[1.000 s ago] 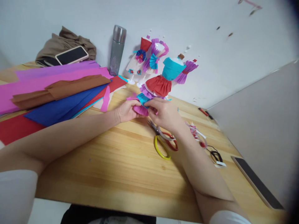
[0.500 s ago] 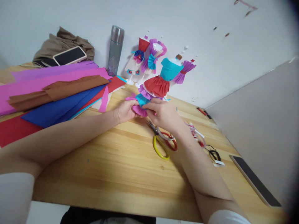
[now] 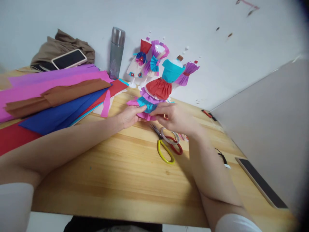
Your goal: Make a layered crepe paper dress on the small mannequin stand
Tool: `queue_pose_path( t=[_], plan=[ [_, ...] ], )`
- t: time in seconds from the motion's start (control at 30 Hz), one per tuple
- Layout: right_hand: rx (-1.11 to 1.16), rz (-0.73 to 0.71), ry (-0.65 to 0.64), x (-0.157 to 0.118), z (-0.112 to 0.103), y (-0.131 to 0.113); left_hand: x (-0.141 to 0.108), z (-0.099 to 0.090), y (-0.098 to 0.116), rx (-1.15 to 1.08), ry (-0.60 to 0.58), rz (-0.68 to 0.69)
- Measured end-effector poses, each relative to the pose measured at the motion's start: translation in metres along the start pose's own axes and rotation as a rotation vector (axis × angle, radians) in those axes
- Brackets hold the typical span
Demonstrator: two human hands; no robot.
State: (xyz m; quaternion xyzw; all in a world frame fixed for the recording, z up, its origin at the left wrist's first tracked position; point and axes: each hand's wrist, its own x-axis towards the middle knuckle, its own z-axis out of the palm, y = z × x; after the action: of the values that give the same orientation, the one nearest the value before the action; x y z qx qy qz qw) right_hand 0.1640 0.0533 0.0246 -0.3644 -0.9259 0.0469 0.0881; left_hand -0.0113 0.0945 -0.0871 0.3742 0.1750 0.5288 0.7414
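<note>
A small dress form wears a layered crepe-paper dress with a turquoise top, a red tier and purple, turquoise and pink ruffles. My left hand pinches the lower left of the skirt, thumb on the turquoise ruffle. My right hand is at the hem's right side, its fingers closed by the pink and turquoise layers; whatever lies between its fingertips is hidden. Scissors with yellow and red handles lie below the hands, a clear tape ring over them.
Folded crepe paper covers the left side. Behind stand a grey flask and other dressed forms. One phone rests by brown cloth, another phone at right. Markers lie near the wall.
My right hand has shifted slightly right along the hem, its wrist turned outward, and the forearm now covers more scraps. My left hand keeps its hold. The view has shifted a little.
</note>
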Motion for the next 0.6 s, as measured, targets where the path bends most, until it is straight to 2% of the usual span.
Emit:
queue_pose_path(
  t=[0.17, 0.37, 0.6],
  plan=[
    [0.077, -0.012, -0.039, -0.005, -0.008, 0.002, 0.001, -0.002, 0.0, 0.007, -0.008, -0.021],
    [0.067, 0.011, -0.206, -0.002, -0.006, 0.001, 0.002, -0.004, 0.001, 0.003, -0.006, -0.019],
    [0.076, 0.059, -0.186, -0.004, -0.011, 0.005, -0.008, 0.005, 0.008, 0.059, -0.053, -0.025]
  ],
)
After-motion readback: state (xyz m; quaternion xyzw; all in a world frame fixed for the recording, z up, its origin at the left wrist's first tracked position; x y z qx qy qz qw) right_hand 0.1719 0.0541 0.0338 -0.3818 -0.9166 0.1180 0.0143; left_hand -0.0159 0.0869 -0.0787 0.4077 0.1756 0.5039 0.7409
